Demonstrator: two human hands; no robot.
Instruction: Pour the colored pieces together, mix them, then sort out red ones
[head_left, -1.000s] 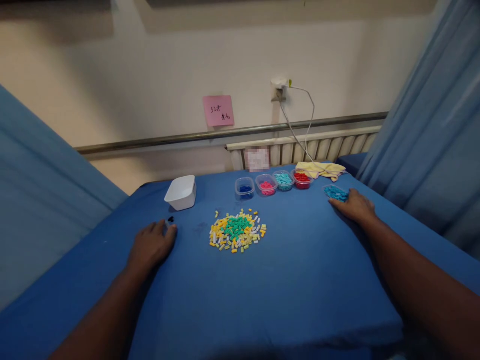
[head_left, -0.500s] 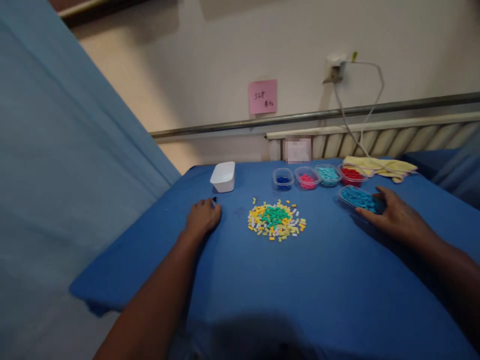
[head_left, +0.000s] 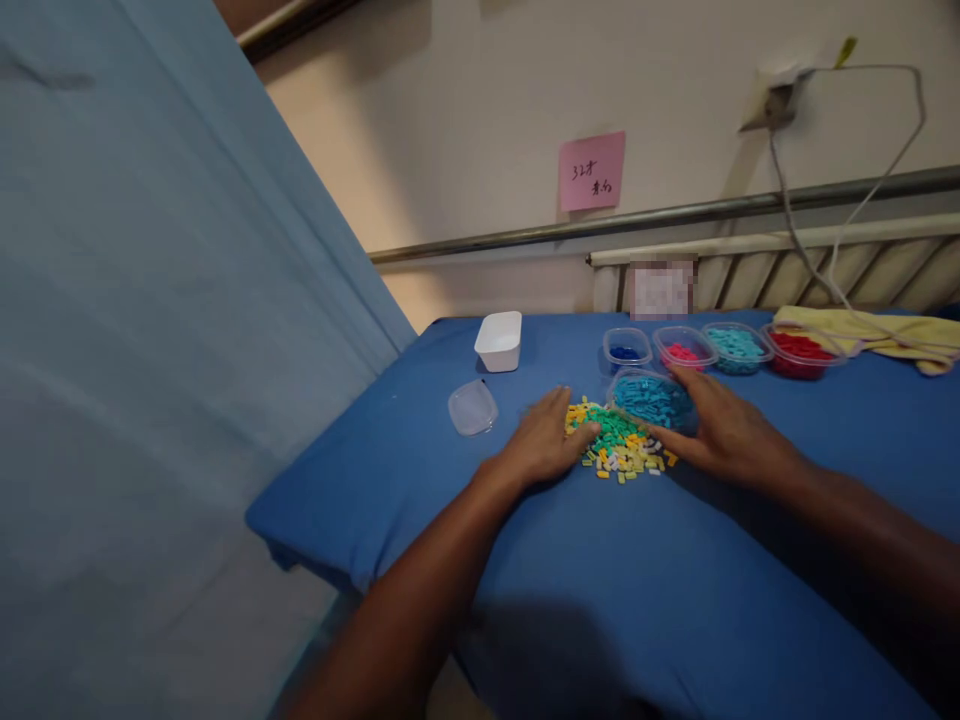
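My right hand grips a clear plastic container full of blue pieces, thumb at the near side and fingers at the far right. The container is over the back right part of a pile of small yellow, green and white pieces. At the pile's left edge is my left hand, slightly blurred, thumb apart from the fingers and nothing held. A clear lid lies flat to its left.
Behind stand clear tubs of dark blue, pink, turquoise and red pieces. A white box is at the back left, a yellow cloth at the back right. A blue curtain hangs left.
My right hand has carried the container of blue pieces left to the pile. My left hand has moved right to the pile's edge, leaving the lid in view. The camera view has shifted left.
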